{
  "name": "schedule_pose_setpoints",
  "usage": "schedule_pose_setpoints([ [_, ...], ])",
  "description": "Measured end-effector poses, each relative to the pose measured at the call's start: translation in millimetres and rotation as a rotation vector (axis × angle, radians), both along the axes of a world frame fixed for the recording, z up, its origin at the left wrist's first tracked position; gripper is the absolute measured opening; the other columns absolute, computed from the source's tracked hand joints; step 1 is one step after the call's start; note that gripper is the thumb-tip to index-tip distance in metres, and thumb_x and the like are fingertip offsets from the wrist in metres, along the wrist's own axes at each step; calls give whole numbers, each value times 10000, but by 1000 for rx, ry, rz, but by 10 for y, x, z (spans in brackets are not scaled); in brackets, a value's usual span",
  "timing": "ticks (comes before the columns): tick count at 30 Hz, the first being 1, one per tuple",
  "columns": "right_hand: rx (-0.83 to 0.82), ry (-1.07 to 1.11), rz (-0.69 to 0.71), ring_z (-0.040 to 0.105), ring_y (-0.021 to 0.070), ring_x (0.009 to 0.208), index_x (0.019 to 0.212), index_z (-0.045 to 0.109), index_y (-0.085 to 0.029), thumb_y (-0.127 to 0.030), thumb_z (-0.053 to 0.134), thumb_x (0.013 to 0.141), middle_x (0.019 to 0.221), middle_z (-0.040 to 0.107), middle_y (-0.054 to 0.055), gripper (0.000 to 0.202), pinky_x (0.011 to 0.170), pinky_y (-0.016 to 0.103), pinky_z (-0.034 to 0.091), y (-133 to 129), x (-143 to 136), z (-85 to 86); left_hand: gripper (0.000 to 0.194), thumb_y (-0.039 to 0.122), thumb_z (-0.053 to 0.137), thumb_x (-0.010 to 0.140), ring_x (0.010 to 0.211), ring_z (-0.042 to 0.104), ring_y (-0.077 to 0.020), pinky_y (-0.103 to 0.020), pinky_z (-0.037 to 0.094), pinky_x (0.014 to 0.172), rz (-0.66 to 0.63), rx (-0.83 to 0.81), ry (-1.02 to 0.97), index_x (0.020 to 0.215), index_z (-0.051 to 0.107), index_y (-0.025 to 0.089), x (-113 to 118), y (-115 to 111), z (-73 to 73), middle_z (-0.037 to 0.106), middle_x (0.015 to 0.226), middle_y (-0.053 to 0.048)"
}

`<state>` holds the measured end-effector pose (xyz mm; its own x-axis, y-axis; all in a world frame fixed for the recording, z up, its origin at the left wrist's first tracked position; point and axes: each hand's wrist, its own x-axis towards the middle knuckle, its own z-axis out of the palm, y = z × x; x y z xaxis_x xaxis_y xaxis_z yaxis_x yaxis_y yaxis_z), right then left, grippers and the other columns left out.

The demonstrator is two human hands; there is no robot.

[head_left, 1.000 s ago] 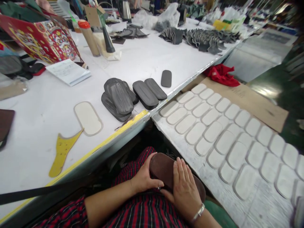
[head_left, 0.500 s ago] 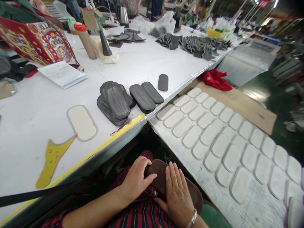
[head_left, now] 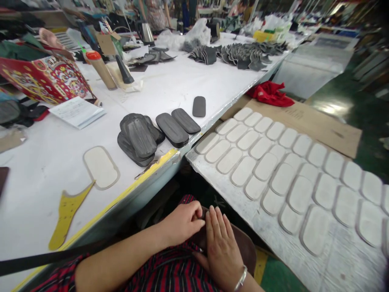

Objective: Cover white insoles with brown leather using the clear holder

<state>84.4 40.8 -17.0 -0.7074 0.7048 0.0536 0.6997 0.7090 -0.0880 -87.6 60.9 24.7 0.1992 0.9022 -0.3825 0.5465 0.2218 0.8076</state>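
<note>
A dark brown, long rounded piece (head_left: 245,248), smooth like leather, lies across my lap. My left hand (head_left: 184,221) holds its far left end, fingers curled in and the thumb over the top; the fingertips are partly hidden. Flat on the middle of the piece rests my right hand (head_left: 223,239), its fingers stretched out side by side, a silver bangle at the wrist. To the right, rows of white oval pads with grey rims (head_left: 242,170) cover a silver board (head_left: 258,227). Dark grey oval pieces (head_left: 139,138) are stacked near the table's edge.
On the white table (head_left: 146,97) lie a single pale oval pad (head_left: 101,167), a yellow template (head_left: 69,213) and a paper pad (head_left: 77,112). Behind stand an orange-capped bottle (head_left: 101,69) and a red patterned box (head_left: 45,77). A red cloth (head_left: 270,94) lies beyond the board.
The left hand's fingers have curled in more and moved slightly right, towards the right hand. The right hand stays flat on the brown piece. The view has shifted a little.
</note>
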Motion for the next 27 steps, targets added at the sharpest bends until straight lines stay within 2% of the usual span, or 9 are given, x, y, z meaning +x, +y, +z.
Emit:
schedule_pose_setpoints([
  [2, -5, 14, -6, 202, 364, 1278, 1281, 370, -6, -646, 428, 720, 1372, 285, 229, 853, 1031, 480, 163, 4, -3, 4, 76, 249, 496, 758, 522, 441, -86, -180, 331, 467, 21, -34, -115, 754, 443, 194, 9, 18, 8, 479, 586, 66],
  [7, -25, 32, -9, 200, 367, 1277, 1299, 342, -10, -644, 455, 706, 1378, 274, 223, 876, 1032, 482, 157, 3, -27, 6, 147, 306, 539, 747, 549, 464, -95, -205, 383, 527, 181, 4, -39, 808, 489, 181, -274, -74, -181, 493, 591, 60],
  [8, -30, 31, -10, 196, 369, 1278, 1299, 340, -7, -645, 460, 702, 1380, 269, 226, 881, 1033, 485, 154, 2, -37, 7, 198, 327, 545, 749, 600, 501, -107, -218, 409, 562, 224, 18, -44, 873, 498, 181, -344, -118, -244, 529, 650, 43],
  [10, -36, 27, -13, 187, 370, 1281, 1299, 335, -3, -648, 465, 697, 1384, 255, 230, 892, 1036, 485, 147, 0, -61, 9, 386, 367, 567, 742, 807, 555, -153, -262, 452, 661, 312, 51, -71, 1066, 467, 183, -443, -230, -382, 581, 904, -33],
  [13, -39, 18, -7, 173, 372, 1284, 1305, 318, 6, -653, 473, 689, 1390, 238, 234, 915, 1039, 487, 147, 1, -96, 11, 734, 435, 620, 696, 1157, 417, -242, -364, 433, 850, 315, 45, -201, 1300, 285, 185, -450, -432, -598, 388, 1302, -136],
  [15, -39, 9, 6, 167, 373, 1285, 1310, 305, 9, -653, 479, 684, 1392, 231, 234, 927, 1037, 492, 158, 9, -119, 12, 887, 487, 645, 657, 1239, 324, -267, -419, 347, 963, 246, 20, -358, 1354, 191, 177, -368, -552, -715, 301, 1374, -143],
  [17, -42, 3, 34, 163, 368, 1287, 1317, 290, 7, -641, 481, 691, 1397, 223, 227, 921, 1033, 493, 174, 22, -144, 16, 983, 519, 662, 626, 1262, 286, -270, -439, 249, 1032, 216, 12, -492, 1377, 126, 178, -258, -631, -792, 283, 1390, -135],
  [22, -99, -33, 133, 145, 354, 1295, 1326, 281, -2, -562, 495, 722, 1412, 197, 206, 850, 1035, 484, 178, 66, -231, 47, 1098, 510, 714, 560, 1303, 175, -283, -434, 124, 1077, 263, 53, -567, 1387, 74, 175, -98, -668, -835, 172, 1434, -130],
  [27, -166, -72, 179, 99, 327, 1310, 1348, 255, -40, -525, 511, 726, 1437, 143, 160, 829, 1058, 469, 124, 94, -296, 64, 1075, 496, 694, 599, 1315, 141, -273, -428, 108, 1086, 253, 63, -643, 1389, 39, 175, -102, -658, -825, 126, 1446, -126],
])
